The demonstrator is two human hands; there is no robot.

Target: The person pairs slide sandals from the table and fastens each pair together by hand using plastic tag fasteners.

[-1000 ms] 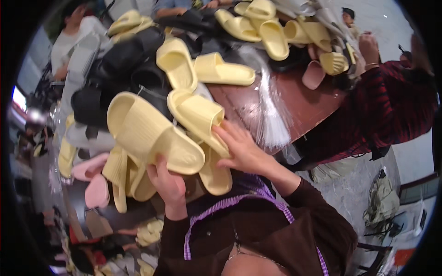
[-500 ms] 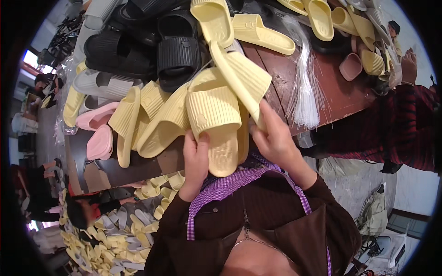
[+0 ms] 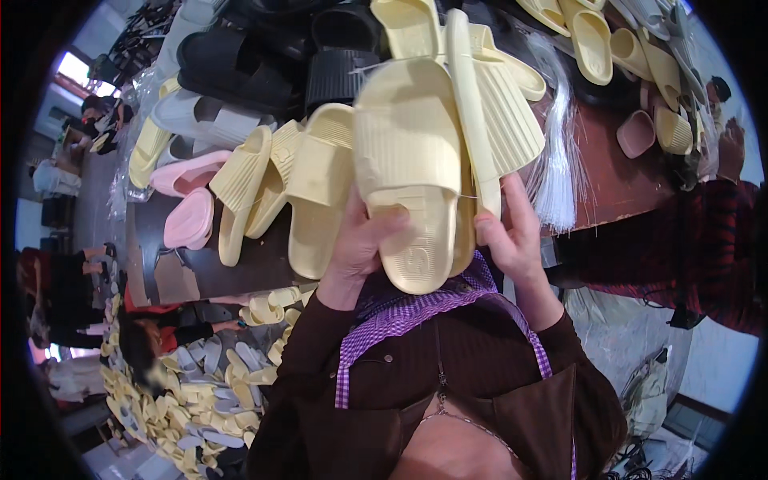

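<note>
Reddish brown, the table (image 3: 612, 180) carries black slippers (image 3: 232, 76), pink slippers (image 3: 190, 220) toward its near left corner and white strands (image 3: 558, 160) by its near edge. Over that edge, the left hand (image 3: 358, 244) clasps a front-facing yellow slipper (image 3: 410, 164), thumb on its footbed, while the right hand (image 3: 516, 232) pinches a side-turned yellow slipper (image 3: 510, 120) just beside it.

The front yellow slipper (image 3: 408, 156) looks like matt foamed plastic, its strap ribbed, its footbed finely ridged. The whitish strands (image 3: 558, 160) look like glossy plastic, the tabletop (image 3: 608, 180) smooth with a faint sheen, the checked apron (image 3: 416, 307) soft cloth.
</note>
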